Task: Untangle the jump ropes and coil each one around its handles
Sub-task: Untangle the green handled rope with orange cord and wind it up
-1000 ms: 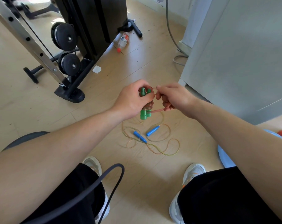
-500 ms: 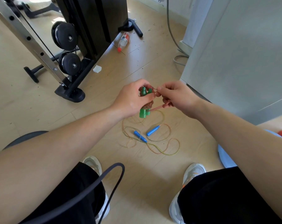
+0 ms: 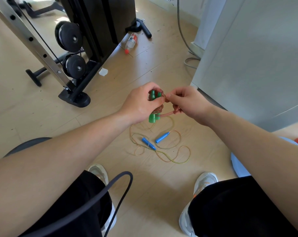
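Observation:
My left hand (image 3: 141, 103) grips a pair of green handles (image 3: 153, 118) held upright side by side, with pink rope (image 3: 159, 109) coiled round their middle. My right hand (image 3: 187, 101) pinches the free end of that pink rope (image 3: 168, 114), which arcs from the coil to its fingers just right of the handles. On the floor below lies the second jump rope, a loose yellowish cord (image 3: 177, 151) in several loops, with two blue handles (image 3: 149, 144) (image 3: 162, 137) lying apart.
A black weight machine (image 3: 86, 48) with a steel frame stands at the back left. A plastic bottle (image 3: 131, 42) lies on the wooden floor behind. A grey cabinet (image 3: 247, 57) fills the right. A black band (image 3: 117, 187) loops over my left knee. My shoes (image 3: 204, 183) flank the floor rope.
My right hand has shifted slightly with the pink rope end beside the green handles; the hands stay close together. The rope on the floor has not moved.

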The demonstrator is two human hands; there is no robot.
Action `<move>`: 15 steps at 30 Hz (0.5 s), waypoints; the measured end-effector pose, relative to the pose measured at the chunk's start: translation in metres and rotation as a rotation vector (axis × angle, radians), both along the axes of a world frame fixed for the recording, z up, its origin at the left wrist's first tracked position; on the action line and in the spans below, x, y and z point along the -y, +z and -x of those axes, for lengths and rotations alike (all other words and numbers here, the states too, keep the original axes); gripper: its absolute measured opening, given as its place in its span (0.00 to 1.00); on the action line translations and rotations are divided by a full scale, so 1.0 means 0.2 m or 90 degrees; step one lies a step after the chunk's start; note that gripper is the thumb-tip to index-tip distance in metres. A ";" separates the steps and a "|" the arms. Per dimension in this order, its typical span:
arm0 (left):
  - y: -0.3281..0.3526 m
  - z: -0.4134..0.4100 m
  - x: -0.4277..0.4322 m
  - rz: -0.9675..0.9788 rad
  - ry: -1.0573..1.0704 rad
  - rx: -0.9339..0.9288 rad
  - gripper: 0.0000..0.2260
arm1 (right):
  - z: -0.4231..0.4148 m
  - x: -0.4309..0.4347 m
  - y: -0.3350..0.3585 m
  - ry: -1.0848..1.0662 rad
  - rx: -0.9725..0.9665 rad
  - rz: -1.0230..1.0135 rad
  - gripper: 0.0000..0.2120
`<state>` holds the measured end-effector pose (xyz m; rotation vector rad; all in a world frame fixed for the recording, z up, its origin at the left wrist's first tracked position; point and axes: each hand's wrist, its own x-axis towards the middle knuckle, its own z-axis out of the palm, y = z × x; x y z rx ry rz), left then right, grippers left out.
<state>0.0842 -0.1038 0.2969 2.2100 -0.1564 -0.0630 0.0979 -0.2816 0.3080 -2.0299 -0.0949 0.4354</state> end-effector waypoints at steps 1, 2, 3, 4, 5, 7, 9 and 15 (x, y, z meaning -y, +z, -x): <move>0.00 0.00 0.00 -0.008 0.001 0.002 0.04 | 0.00 0.00 0.00 -0.004 0.004 0.003 0.13; 0.00 0.00 0.00 -0.014 0.002 0.004 0.04 | 0.00 -0.01 -0.01 -0.010 0.010 0.006 0.13; 0.00 0.00 0.01 -0.012 0.004 0.007 0.04 | 0.00 -0.01 -0.01 -0.019 0.015 0.008 0.13; -0.01 0.00 0.01 -0.006 0.006 0.012 0.04 | 0.00 -0.01 -0.01 -0.026 0.017 0.009 0.13; -0.01 -0.01 0.00 0.002 0.007 0.016 0.05 | 0.00 -0.01 -0.01 -0.029 0.018 0.010 0.14; -0.02 -0.02 0.00 0.015 0.003 0.018 0.05 | 0.01 -0.02 0.00 -0.027 0.014 0.009 0.14; -0.02 -0.02 0.00 0.014 0.003 0.016 0.06 | 0.02 -0.02 -0.01 -0.029 0.014 -0.002 0.15; -0.02 -0.02 0.00 -0.023 0.011 0.048 0.06 | 0.02 -0.04 -0.04 -0.030 0.021 0.005 0.16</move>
